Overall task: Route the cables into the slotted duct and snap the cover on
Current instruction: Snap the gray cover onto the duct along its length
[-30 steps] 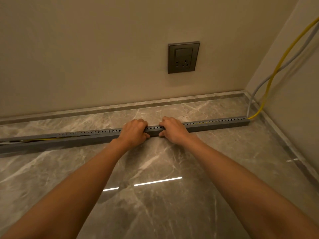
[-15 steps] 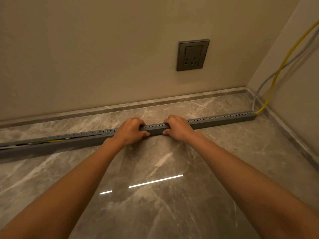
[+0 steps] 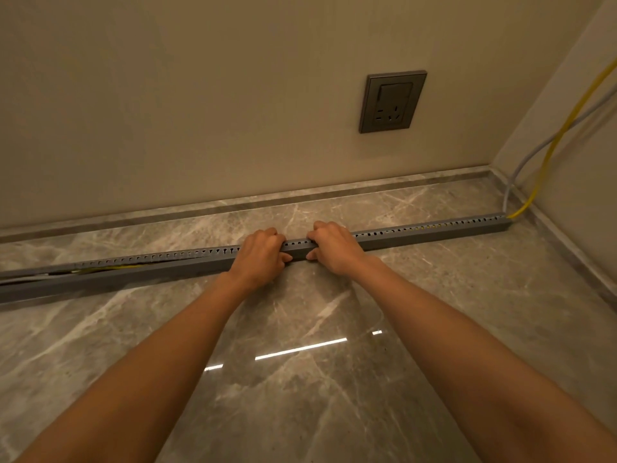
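Observation:
A long grey slotted duct (image 3: 434, 230) lies across the marble floor, running from the left edge to the right corner. My left hand (image 3: 258, 257) and my right hand (image 3: 335, 247) grip it side by side near its middle, fingers curled over the top and thumbs on the near side. A grey cover (image 3: 150, 270) lies along the duct; at the far left it stands slightly off, and a yellow cable (image 3: 100, 269) shows in the gap. The yellow cable (image 3: 561, 135) and a grey cable (image 3: 521, 165) come down the right wall into the duct's right end.
A dark wall socket (image 3: 392, 101) sits on the back wall above the duct. A stone skirting (image 3: 233, 205) runs along both walls. Glossy marble floor (image 3: 300, 379) stretches between my arms and toward me.
Both hands have stayed gripping the duct's middle. The camera view has shifted, so the socket and corner now sit further right in the picture.

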{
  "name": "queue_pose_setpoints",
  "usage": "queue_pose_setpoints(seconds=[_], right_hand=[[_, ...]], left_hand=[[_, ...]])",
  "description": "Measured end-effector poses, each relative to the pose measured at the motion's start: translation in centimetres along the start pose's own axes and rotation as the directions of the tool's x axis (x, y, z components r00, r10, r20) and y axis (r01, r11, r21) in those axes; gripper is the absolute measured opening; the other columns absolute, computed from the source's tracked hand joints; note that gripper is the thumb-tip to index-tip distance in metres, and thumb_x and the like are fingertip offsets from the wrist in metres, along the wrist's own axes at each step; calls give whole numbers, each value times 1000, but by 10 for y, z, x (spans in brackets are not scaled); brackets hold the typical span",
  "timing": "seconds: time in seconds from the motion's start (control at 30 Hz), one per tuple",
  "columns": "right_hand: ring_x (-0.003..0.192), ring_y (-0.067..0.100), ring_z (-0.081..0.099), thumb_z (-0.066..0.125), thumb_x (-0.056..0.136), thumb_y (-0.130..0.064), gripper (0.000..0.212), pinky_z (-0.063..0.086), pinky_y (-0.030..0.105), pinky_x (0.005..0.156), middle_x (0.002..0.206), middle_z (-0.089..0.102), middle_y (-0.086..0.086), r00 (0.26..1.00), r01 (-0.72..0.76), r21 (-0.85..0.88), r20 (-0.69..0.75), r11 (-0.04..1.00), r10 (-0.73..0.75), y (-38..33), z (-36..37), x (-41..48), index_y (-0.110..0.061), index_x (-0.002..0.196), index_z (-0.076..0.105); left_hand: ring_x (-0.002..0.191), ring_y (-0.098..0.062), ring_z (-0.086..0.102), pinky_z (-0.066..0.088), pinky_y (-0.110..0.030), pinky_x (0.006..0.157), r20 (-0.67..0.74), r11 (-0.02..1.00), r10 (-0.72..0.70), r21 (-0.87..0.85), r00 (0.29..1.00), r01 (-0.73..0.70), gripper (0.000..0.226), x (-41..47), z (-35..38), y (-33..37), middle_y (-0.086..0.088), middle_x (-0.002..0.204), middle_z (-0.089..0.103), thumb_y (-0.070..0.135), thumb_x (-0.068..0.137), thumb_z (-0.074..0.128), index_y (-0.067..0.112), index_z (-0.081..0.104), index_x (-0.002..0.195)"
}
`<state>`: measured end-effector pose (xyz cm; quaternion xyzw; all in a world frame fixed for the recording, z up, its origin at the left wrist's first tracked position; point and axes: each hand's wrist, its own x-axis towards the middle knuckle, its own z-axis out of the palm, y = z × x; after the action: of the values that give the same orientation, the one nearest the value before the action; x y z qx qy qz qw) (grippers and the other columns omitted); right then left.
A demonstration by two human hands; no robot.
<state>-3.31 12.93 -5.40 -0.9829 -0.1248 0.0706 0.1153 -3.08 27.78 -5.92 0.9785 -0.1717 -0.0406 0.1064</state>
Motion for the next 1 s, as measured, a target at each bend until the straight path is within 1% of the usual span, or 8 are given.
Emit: queue_pose_setpoints(seconds=[0.17,0.3,0.4,0.57,0.67,0.8,0.87,1.0], right_hand=[[106,31,55,62,87,-22,28,43,35,87,114,59,15,1000,-13,28,3,1000,13,1,-3,-1,-2,106,64],[106,33,56,61,88,-21,28,45,37,89,116,58,16,999,-27,6,44,1000,27,-3,-7,2,-1,108,62],[107,33,56,60,89,-20,26,45,38,89,118,57,16,998,-29,5,57,1000,28,-12,-6,4,-1,108,61],[108,32,55,57,91,-24,29,43,39,92,118,57,15,999,9,60,44,998,-12,-43,6,12,-5,113,60],[109,32,54,58,90,-25,32,42,39,93,118,58,15,1000,6,65,22,998,-8,-57,11,16,-6,116,59],[105,29,57,64,86,-26,27,37,38,97,109,65,13,999,-38,90,0,995,38,-60,8,17,-7,105,67],[105,29,56,64,85,-24,26,36,37,99,108,66,14,999,-47,96,-6,994,48,-61,7,16,-7,104,68],[104,29,55,64,86,-24,25,38,35,92,108,66,14,998,-61,64,-20,996,62,-65,7,15,-8,105,67]], left_hand=[[99,-32,58,45,-38,84,-17,999,-7,-54,1000,6,31,-1,-2,1,-17,109,63,23,90,60,2,64,112],[104,-30,57,45,-37,88,15,993,-6,-117,1000,8,35,-3,-7,-8,-15,114,62,24,90,60,5,62,120],[107,-29,56,45,-37,90,40,994,-40,-105,998,44,36,-8,-16,-26,-14,117,61,24,90,60,6,61,121],[108,-28,56,45,-38,90,63,993,-100,-61,993,104,38,-20,-23,-55,-13,119,62,28,89,62,9,60,122],[106,-29,57,45,-38,88,35,994,-90,-53,995,91,34,-22,-20,-56,-14,116,62,27,89,61,7,60,117],[102,-31,58,44,-37,85,-4,998,-52,-22,999,52,31,-23,-17,-55,-15,112,64,26,90,59,7,63,113],[101,-31,58,45,-36,82,-10,999,-41,-12,999,41,30,-22,-17,-56,-15,109,65,27,90,58,7,65,111],[99,-30,59,46,-36,80,-19,1000,-3,-2,1000,3,30,-21,-17,-58,-14,107,66,29,90,58,8,67,111]])
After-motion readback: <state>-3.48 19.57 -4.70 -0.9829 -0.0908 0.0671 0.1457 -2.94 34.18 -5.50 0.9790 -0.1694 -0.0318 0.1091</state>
